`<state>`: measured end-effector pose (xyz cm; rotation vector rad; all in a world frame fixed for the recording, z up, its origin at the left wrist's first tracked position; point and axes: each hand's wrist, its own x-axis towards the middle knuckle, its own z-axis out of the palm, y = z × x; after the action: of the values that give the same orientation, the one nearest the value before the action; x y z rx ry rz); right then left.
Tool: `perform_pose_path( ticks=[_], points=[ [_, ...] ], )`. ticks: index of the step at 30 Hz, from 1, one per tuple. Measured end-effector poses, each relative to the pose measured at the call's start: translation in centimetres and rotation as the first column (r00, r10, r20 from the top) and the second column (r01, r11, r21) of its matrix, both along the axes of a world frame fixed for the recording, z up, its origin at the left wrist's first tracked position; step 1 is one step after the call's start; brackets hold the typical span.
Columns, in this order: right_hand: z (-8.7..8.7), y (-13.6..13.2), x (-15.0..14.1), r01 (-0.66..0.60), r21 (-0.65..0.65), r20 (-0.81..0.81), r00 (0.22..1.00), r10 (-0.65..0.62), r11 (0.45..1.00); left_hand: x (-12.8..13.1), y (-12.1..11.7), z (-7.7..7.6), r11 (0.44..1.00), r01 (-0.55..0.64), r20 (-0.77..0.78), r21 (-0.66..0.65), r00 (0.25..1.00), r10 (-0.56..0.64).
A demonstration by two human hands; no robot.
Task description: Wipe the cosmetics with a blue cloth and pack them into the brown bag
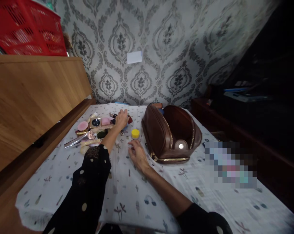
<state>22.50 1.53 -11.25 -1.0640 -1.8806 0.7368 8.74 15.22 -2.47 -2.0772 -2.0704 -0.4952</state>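
My left hand [122,119] reaches to the right end of a pile of makeup, its fingers bent down and closed around something hidden beneath them. Dark items and a red one show beside those fingers. In the pile lie a round pink compact [83,126], a dark round pan in a square case [95,122], a pink container [105,121] and a shiny pinkish tube [79,139]. My right hand [138,156] rests on the cloth with fingers apart, holding nothing. Just beyond its fingertips stands a small jar with a yellow lid [135,133].
A brown leather bag [156,130] with gold zippers gapes open right of my hands. Patterned white cloth [127,195] covers the table. A wooden cabinet [40,91] bearing a red basket [44,29] borders the left; patterned wallpaper [152,78] rises behind. A blurred patch [231,165] lies right.
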Motion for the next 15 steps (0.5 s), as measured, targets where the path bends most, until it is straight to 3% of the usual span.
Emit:
perform_pose_path(
  ticks=[10,15],
  points=[
    [-0.3,0.1,-0.1,0.065,0.008,-0.037,0.997,-0.065,0.998,-1.1,-7.5,0.7,0.996,0.080,0.025,0.043,0.996,-0.082],
    [0.3,-0.4,-0.3,0.036,0.009,-0.141,0.989,-0.034,0.999,-1.3,-12.4,0.0,0.965,0.230,0.099,0.128,0.965,-0.243]
  ],
)
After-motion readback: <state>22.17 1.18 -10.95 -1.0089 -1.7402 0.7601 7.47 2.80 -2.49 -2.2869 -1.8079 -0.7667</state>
